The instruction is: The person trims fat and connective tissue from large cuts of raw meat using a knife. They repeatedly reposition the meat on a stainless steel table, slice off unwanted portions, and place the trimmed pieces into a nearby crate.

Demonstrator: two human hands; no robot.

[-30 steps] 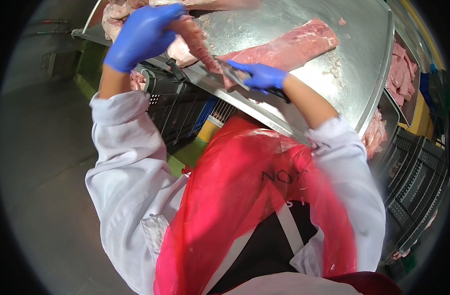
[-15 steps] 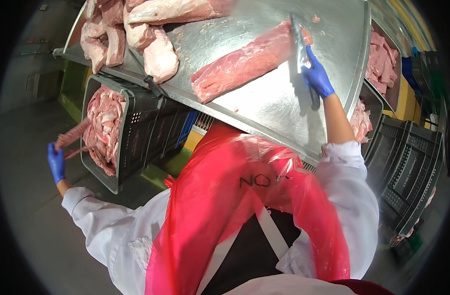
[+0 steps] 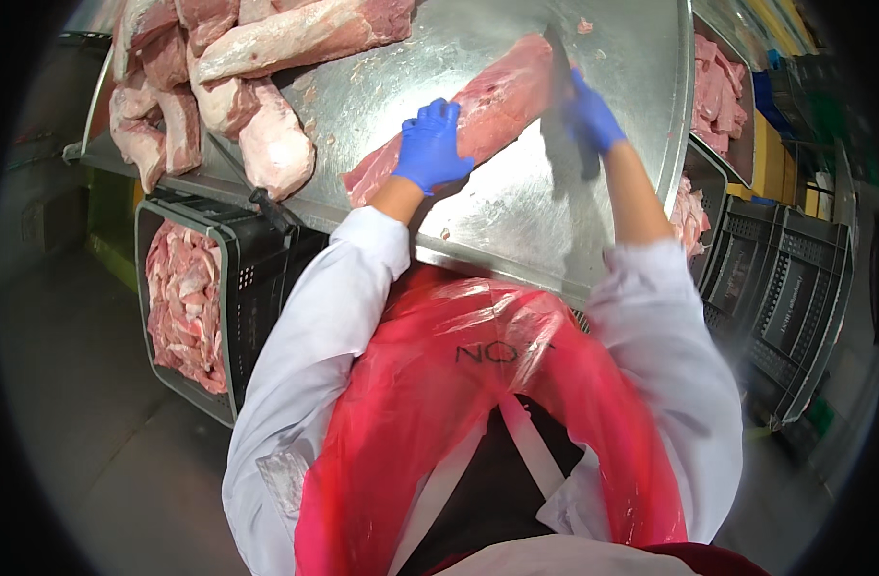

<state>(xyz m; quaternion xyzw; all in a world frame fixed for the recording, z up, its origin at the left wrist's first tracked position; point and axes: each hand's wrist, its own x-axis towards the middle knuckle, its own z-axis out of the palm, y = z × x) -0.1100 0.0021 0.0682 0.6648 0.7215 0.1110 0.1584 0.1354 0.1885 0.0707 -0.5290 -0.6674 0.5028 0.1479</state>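
A long piece of boneless meat, like a pork loin (image 3: 502,88), lies slantwise on the steel table (image 3: 516,226). My gloved left hand (image 3: 433,149) rests over its nearer part, fingers curled across the top and thumb out to the right. In my gloved right hand (image 3: 593,113) is a knife (image 3: 558,60), its blade at the loin's far right end. That hand and the knife are smeared by motion, and the grip is partly hidden.
Uncut meat pieces (image 3: 281,139) are heaped at the far left, beside a dark-handled tool (image 3: 270,206) at the table edge. A crate of trimmings (image 3: 185,307) stands below left. More meat (image 3: 716,96) fills a container at right, near dark crates (image 3: 780,293).
My left hand has let go of the meat strip over the left crate and moved up onto the loin. My right hand stays by the loin's far end with the knife.
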